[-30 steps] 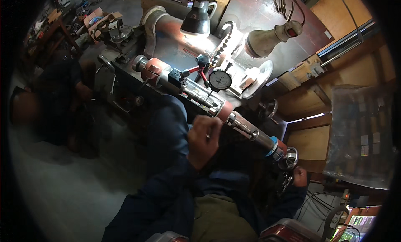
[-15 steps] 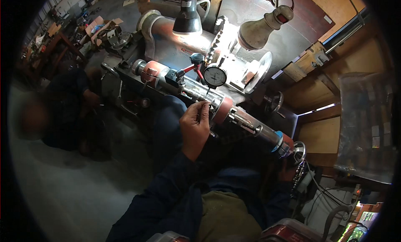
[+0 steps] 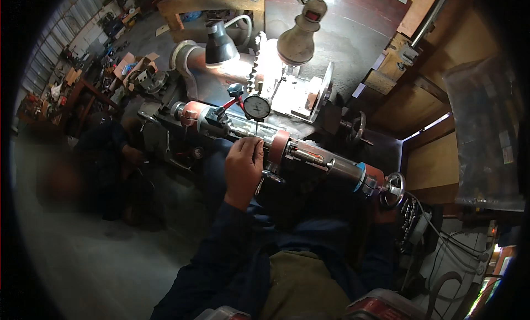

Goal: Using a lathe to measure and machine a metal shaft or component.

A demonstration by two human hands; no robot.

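Observation:
My left hand (image 3: 243, 168) reaches to the long metal cylinder assembly with red collars (image 3: 280, 146), its thumb and fingertips pinched just below a dial indicator (image 3: 256, 106); what sits between them is too small to make out. The indicator hangs on a red jointed arm (image 3: 231, 104) with a black block at its foot. My right hand (image 3: 385, 212) is low in shadow beside the chrome handwheel (image 3: 394, 188) at the cylinder’s right end; its fingers are hidden.
A black lamp (image 3: 220, 47) and a beige lamp (image 3: 295, 47) stand over the machine. A co-worker (image 3: 102, 165) is low at the left. Cardboard boxes (image 3: 126, 66) lie behind. A plastic sheet (image 3: 483, 138) hangs at the right, above cables (image 3: 447, 234).
My left hand has risen to the cylinder below the indicator and pinched there. The view has shifted. My right hand has become darker and less visible by the handwheel.

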